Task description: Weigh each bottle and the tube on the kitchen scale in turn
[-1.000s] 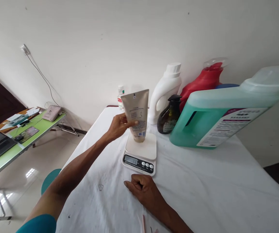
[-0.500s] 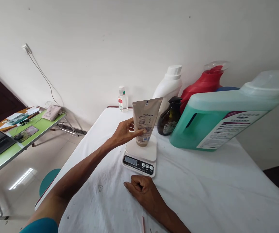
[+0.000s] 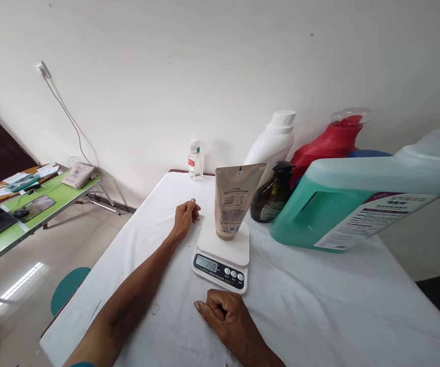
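A white-covered desk (image 3: 319, 300) is carrying a green jug (image 3: 361, 201) lying beside a red bottle (image 3: 329, 145), a white bottle (image 3: 275, 145) and a dark pump bottle (image 3: 273, 196). A tan tube (image 3: 235, 199) is standing cap-down on the scale (image 3: 223, 252), free of both hands. The left hand (image 3: 184, 216) is resting just left of the scale, its grip released and loosely curled, while the right hand (image 3: 227, 318) is lying clenched and empty in front.
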Demonstrator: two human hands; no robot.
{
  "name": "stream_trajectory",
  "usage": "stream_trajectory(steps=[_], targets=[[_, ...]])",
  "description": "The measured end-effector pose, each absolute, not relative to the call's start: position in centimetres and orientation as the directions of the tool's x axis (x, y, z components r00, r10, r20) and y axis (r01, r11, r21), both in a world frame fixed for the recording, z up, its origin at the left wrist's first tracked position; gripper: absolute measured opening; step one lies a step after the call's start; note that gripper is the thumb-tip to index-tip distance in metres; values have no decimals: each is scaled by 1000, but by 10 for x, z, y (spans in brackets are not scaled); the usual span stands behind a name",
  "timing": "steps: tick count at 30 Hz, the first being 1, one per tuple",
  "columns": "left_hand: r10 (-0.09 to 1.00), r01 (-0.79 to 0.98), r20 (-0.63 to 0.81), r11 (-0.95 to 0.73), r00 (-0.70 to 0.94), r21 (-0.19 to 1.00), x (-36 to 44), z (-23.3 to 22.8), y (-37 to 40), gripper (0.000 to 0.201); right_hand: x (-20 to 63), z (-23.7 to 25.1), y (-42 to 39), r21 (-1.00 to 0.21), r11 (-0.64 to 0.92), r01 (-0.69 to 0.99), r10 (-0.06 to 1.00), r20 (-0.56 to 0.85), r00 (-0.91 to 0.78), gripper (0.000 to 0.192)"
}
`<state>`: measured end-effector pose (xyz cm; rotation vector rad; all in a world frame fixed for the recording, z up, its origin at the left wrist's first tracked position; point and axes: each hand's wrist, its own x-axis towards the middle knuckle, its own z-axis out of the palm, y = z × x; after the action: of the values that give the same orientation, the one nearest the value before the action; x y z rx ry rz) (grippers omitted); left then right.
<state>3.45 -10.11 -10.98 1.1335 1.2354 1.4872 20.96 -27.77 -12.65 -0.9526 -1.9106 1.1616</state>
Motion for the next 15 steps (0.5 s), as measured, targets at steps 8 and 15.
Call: stream_trajectory(steps=[8, 15], targets=[[981, 10, 114, -114, -158, 993, 33, -114, -97, 60, 212, -132, -279, -903, 369, 220, 839, 222, -496, 48], [980, 49, 128, -122, -151, 991, 33, -117, -96, 55, 212, -133, -278, -895, 381, 234, 836, 225, -500, 49]])
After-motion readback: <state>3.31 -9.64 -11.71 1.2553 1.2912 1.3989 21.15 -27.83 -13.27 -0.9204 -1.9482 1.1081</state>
